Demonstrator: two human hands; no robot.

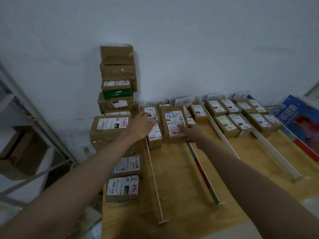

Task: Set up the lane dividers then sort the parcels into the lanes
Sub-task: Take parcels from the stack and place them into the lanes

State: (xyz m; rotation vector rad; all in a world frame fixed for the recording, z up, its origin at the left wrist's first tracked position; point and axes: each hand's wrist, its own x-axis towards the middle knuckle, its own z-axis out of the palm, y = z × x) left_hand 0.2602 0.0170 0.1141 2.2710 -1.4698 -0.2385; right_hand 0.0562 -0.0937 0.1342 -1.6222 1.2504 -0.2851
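Parcel (174,124) with the white label sits mid-frame in the second lane, right hand (191,129) gripping its near corner, left hand (141,125) open and flat at its left side. Pushed carelessly, it could ride over the thin divider (154,178) or jam against neighbouring parcels. Open worktop (176,178) lies lower in the frame.

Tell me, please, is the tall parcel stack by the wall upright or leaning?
Roughly upright: the parcel stack rises against the wall, boxes slightly offset.
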